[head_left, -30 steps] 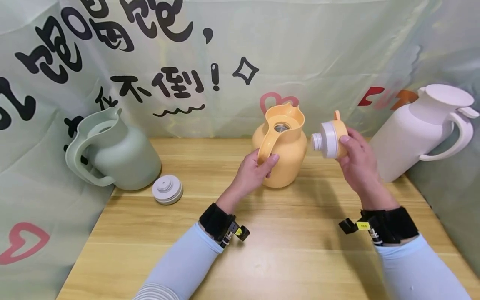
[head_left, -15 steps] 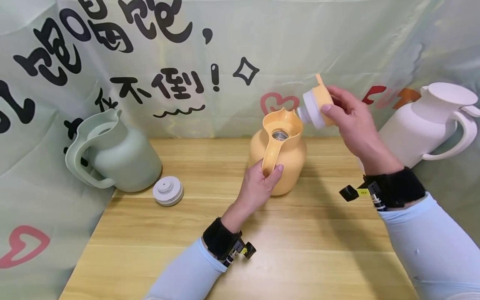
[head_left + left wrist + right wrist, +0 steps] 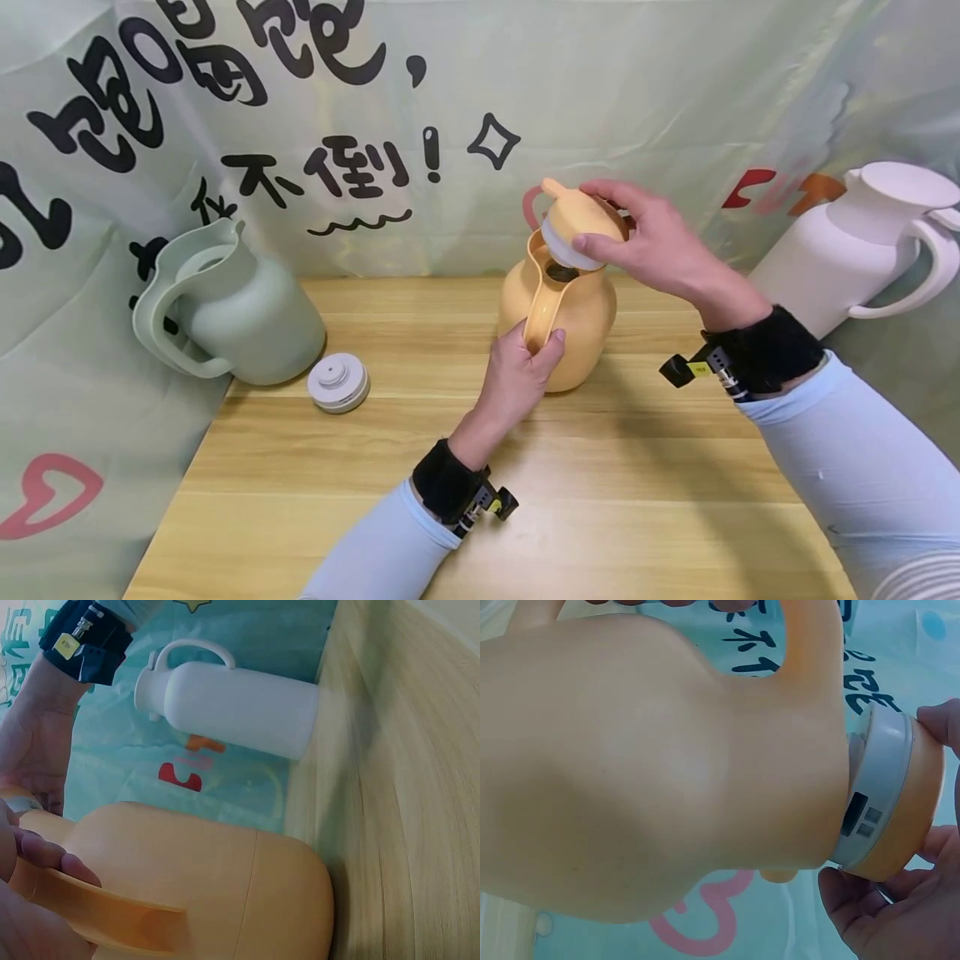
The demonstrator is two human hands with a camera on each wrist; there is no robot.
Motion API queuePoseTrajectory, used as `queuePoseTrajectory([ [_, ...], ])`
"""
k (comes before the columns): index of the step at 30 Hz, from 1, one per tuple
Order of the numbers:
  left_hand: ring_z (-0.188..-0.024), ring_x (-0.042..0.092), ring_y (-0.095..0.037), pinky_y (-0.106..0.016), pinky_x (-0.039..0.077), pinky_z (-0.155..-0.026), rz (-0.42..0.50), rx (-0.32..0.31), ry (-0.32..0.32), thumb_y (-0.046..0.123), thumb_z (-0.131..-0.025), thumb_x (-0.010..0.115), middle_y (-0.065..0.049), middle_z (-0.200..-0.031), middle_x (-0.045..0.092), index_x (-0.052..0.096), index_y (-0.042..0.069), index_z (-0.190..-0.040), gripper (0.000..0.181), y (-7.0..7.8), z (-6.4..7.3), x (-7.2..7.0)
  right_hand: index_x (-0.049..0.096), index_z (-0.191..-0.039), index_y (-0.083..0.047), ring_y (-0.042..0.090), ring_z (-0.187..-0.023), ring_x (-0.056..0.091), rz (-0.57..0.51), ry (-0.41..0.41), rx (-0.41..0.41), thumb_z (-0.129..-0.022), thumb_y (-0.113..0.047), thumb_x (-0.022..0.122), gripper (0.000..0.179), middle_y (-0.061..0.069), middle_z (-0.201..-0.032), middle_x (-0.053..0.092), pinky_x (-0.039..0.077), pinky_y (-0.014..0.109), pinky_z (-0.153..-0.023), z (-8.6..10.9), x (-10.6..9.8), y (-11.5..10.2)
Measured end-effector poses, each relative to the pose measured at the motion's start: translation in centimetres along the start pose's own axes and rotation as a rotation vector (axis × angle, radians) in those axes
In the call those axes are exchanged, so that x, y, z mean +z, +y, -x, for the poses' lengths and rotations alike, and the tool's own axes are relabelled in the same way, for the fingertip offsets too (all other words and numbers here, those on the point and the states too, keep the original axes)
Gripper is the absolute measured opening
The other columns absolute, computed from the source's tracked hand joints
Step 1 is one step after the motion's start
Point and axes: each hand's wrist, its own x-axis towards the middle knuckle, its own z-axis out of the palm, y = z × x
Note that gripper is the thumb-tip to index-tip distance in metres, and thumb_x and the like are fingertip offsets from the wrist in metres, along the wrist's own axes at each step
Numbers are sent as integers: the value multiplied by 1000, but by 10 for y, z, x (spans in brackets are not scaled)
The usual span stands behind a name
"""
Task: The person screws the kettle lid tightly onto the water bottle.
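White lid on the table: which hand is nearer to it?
The left hand. It holds the handle of the orange jug, right of the white lid; the right hand is farther right, holding the orange lid over the jug.

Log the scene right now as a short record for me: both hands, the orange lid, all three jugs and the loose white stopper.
Left hand: grips the handle of the orange jug
Right hand: holds the orange lid by its edge
Orange lid: tilted at the jug's mouth, not seated; rim contact unclear
Orange jug: mouth partly uncovered
Green jug: left side of the table
White jug: right side, beyond the right hand
White stopper: on the table near the green jug
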Motion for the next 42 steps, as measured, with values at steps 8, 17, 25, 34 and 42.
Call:
queuePoseTrajectory([
  [8,-56,45,-8,-24,37,-52,-3,9,18,32,-98,65,5,-61,46,58,12,-76,30,0,0,2,51,-152,-19,29,-131,47,84,-45,-62,-92,-39,74,68,8,-155,51,40,50,-103,-7,7,0],
  [17,-56,46,-8,-24,38,-52,4,24,38,30,-97,65,6,-61,47,59,11,-77,29,-1,0,3,57,-144,-16,33,-127,49,151,-68,-171,-90,-32,76,60,8,-147,58,38,48,-98,-14,14,7],
  [25,-58,47,-8,-23,38,-53,-23,35,56,29,-97,65,6,-61,48,60,10,-77,28,-1,0,4,56,-143,-8,41,-135,45,211,-66,-219,-88,-32,78,64,11,-150,55,31,58,-114,-15,20,10],
  [34,-59,48,-9,-23,39,-54,-46,47,76,30,-96,65,6,-61,48,59,11,-77,28,0,0,5,58,-140,-6,41,-137,44,234,-51,-233,-87,-35,78,64,14,-148,55,28,58,-117,-15,23,9],
  [42,-58,47,-8,-24,39,-53,-46,52,73,30,-97,63,5,-62,48,58,11,-79,26,-1,0,5,55,-144,-7,41,-138,43,261,-45,-195,-88,-40,77,69,14,-149,54,30,56,-115,-14,25,6],
])
